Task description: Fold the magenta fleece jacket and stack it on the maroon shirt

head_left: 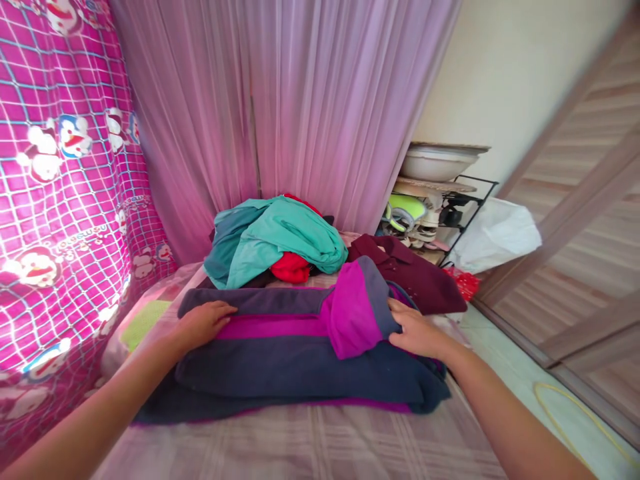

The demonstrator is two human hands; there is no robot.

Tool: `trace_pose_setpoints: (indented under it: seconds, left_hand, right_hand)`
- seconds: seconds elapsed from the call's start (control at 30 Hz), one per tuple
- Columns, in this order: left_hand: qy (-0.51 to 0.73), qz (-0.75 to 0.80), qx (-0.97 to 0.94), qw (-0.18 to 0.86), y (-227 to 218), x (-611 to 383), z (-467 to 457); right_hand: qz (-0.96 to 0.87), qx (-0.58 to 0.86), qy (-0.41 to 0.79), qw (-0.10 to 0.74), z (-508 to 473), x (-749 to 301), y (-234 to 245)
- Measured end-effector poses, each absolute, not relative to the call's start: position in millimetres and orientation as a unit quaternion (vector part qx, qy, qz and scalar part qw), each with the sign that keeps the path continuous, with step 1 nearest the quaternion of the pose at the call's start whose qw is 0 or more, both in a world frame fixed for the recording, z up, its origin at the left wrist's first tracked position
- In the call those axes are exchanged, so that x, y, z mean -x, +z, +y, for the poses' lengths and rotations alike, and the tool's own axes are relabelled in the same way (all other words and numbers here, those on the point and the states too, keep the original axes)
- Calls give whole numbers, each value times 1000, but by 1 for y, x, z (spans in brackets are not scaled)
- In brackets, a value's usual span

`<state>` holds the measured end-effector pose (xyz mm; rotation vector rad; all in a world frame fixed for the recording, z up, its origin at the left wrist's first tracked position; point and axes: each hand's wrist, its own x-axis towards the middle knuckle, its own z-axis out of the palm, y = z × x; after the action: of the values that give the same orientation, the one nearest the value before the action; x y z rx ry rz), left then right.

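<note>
A navy and magenta garment [295,363] is laid folded on the striped bed [310,447], pressed at its left end by the flat, spread left hand [203,323], while its folded magenta part is touched by the open right hand [417,330]. Beyond it, a maroon shirt [415,273] and a heap of teal and red clothes [275,243] are seen before the pink curtain [300,100].

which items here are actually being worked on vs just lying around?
In hand:
navy and magenta garment, flat on the bed
left hand pressing its left end
right hand at the folded-over magenta part

Lying about:
teal clothes pile
maroon shirt
shoe rack
white bag
</note>
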<state>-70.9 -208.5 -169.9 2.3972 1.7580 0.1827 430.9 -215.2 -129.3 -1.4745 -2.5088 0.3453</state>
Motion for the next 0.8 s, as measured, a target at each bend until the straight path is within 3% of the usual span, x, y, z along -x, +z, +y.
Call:
trace_pose_setpoints:
  seconds: [0.1,0.23,0.37,0.53,0.67,0.8]
  left_hand:
    - [88,566,-816,82,-164,50,-214]
    - [148,490,-858,39,-148,-6,-213]
    - [216,389,-889,-108,-118,-78,-210]
    - [167,276,-913,-249,-93,-141,-200]
    - [91,274,-925,-247,-79,-144,-198]
    - [-23,349,-924,-157,-66,-114,-223]
  right_hand:
    - [-860,507,0,63,-228,-423,-128]
    - [-896,438,-70,34,-244,-403,-112]
    - [-922,366,-120,31,-251,-384,-113]
    - [-937,299,-174,37,-256,-375,-136]
    - [-927,342,-147,51,-259,-391,-149]
    - [-879,459,-78,103,-257,-418,-157]
